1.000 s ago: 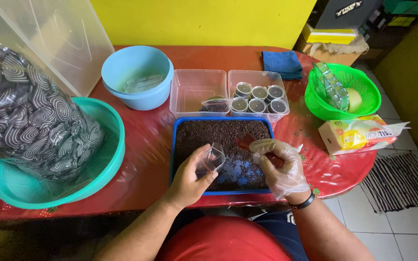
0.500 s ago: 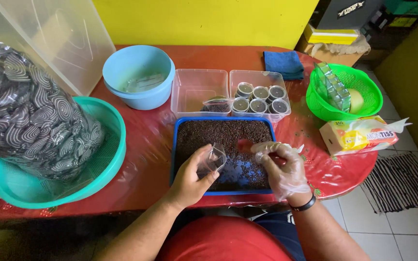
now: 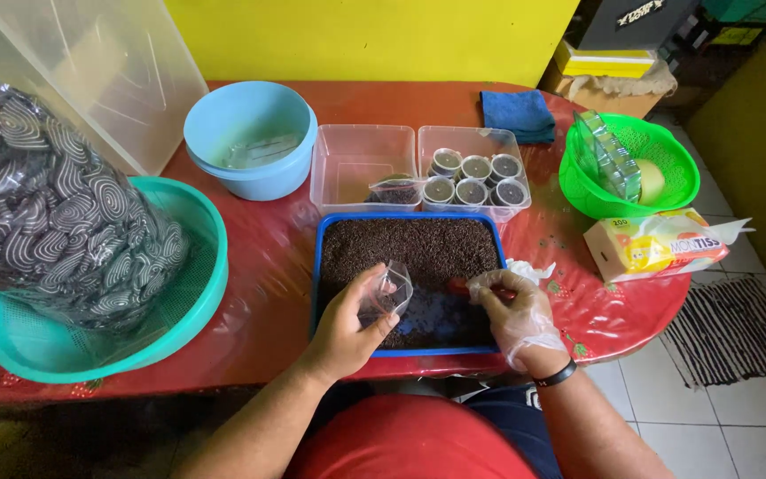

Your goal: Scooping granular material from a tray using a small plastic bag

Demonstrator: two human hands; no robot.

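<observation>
Holding a small clear plastic cup [image 3: 389,294], empty and tilted, the left hand [image 3: 347,326] hovers over the near side of the blue tray [image 3: 316,266] of dark grains, while the gloved right hand [image 3: 516,312] pinches a red spoon [image 3: 467,286] just right of it.

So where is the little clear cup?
In the left hand, the little clear cup tilts over the blue tray, near the gloved right hand.

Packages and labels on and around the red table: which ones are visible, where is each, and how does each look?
Boxed package: table's right edge, rectangular, yellow and white, in clear plastic.
Big clear bag: left, in the teal basket, holding dark pieces with white swirls.
Yellow flat box: beyond the table, upper right.
Dark sign: top right, white lettering.
</observation>
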